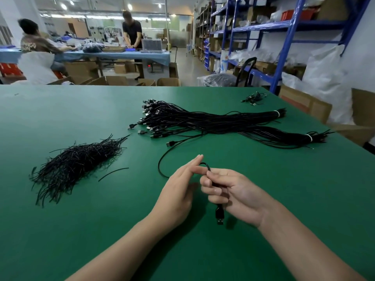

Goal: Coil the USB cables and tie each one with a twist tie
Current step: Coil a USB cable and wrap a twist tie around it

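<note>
USB cable (159,163): black, gripped in right hand (229,191) low over near-centre desk (81,230), thumb and curled fingers closed round a folded stretch. Small loop (206,164) poking out above the fingers, plug (220,215) hanging below the palm. Rest of it arcing left across the desk and back up to the second plug (170,143), lying flat near the big bundles.

Left hand (178,191): holding nothing, fingers straight and together, fingertips up against the loop, palm turned toward the right hand.

Twist ties (77,165): loose black heap on the left of the desk, well apart from the hands. One single tie (113,173) lying alone just right of the heap.

Cable bundles (213,120): two long black bunches farther back, plugs fanned out at the left end, each bound with a white band (277,113) near the right end.

Small dark pile (253,97) at far right corner, too small to identify.
</note>
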### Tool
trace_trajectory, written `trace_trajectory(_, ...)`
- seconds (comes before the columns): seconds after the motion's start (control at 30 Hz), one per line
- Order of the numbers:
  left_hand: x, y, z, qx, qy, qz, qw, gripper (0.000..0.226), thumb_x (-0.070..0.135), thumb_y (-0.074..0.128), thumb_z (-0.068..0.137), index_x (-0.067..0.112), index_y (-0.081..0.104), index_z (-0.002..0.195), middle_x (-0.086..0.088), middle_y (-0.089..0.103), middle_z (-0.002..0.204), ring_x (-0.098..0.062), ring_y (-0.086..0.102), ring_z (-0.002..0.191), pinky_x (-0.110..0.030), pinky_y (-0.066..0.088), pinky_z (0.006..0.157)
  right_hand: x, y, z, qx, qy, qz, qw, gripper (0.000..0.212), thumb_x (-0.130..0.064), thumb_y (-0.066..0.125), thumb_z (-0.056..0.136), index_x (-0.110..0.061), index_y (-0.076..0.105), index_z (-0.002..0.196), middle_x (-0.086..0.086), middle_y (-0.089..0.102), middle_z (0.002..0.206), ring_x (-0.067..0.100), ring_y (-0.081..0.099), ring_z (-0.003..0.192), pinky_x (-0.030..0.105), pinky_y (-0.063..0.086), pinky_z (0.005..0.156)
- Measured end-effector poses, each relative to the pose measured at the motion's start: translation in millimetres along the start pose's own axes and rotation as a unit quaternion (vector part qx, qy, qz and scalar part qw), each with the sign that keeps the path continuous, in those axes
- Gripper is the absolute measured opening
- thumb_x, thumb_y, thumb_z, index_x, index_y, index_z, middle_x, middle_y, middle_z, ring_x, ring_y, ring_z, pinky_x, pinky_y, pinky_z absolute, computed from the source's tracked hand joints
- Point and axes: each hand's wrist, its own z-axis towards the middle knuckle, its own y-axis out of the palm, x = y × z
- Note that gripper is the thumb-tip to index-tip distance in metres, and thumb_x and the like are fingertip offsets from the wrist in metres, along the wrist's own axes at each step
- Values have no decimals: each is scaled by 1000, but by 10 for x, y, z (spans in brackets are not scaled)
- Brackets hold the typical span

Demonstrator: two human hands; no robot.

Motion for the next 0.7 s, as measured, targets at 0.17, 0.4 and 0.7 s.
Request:
trace_trajectory(0.17,4,-47,23,58,-20,-44,997,37,-5,54,98,19,73,118,8,70,107,-7,65,103,-27,50,92,63,6,-12,-11,45,-9,999,35,-28,45,104,-7,73,106,-3,43,65,6,29,52,18,27,41)
trace_trajectory(0.4,4,-56,19,108,-50,-102,988,26,0,62,97,22,75,104,11,71,90,-6,67,89,-15,48,79,161,56,11,-47,76,-30,996,39,-43,47,102,-16,74,94,-7,37,60,5,27,49,15,24,40)
trace_trajectory(0.7,28,-65,14,112,-40,-95,988,22,6,65,96,26,75,94,12,74,87,-10,69,88,-22,52,80,140,48,-5,-45,54,-3,998,33,-32,47,103,-14,71,89,-7,35,58,5,27,48,16,25,40)
